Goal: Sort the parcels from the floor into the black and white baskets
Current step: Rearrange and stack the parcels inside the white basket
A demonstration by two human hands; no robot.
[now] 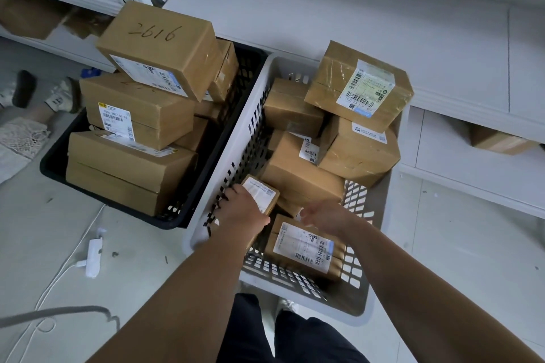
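A black basket on the left holds several large cardboard boxes, the top one marked 2616. Beside it a white basket holds several brown taped parcels, with a labelled one stacked highest at the back. My left hand is inside the white basket, gripping a small labelled parcel near its left wall. My right hand hovers with fingers spread above a flat labelled parcel at the basket's near end, holding nothing.
White shelving runs behind and to the right, with a box on a low shelf. A white power strip and cable lie on the floor at left. Another person's shoes stand at the far left.
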